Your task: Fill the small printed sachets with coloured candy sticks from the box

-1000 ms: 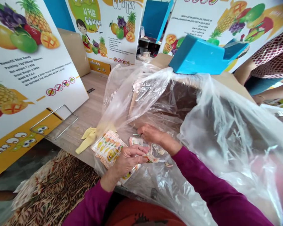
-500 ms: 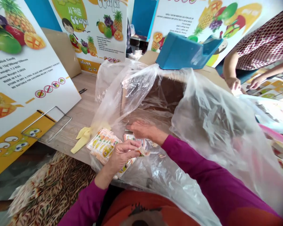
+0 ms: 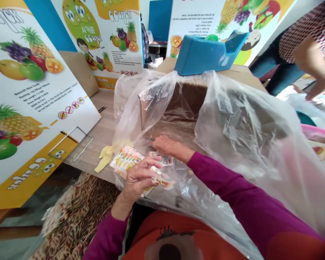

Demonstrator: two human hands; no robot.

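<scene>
My left hand [image 3: 141,175] is closed, pinching a small printed wrapper [image 3: 166,183] between thumb and fingers. The wrapper sticks out to the right, its details blurred. Farther up, my right hand [image 3: 166,145] lies low over the clear plastic bag [image 3: 227,108], before the opening of a cardboard box [image 3: 188,99]. Its fingers are pressed together, and what they hold, if anything, is too small to make out. Just below it a printed packet [image 3: 166,160] lies on the plastic. Several flat candy packets [image 3: 124,157] are piled beyond my left hand, which partly hides them.
A blue tape dispenser [image 3: 206,56] stands on the box. A pale yellow glove-like piece [image 3: 105,157] and a bent wire frame [image 3: 74,144] are at left. Printed cartons [image 3: 43,90] stand around. At right are a pink-rimmed container [image 3: 319,131] and another person's hand [image 3: 321,86].
The view has shifted, so the cartons and packets sit farther right. My left hand still pinches the wrapper; my right hand stays by the box opening. The other person's hands have moved apart.
</scene>
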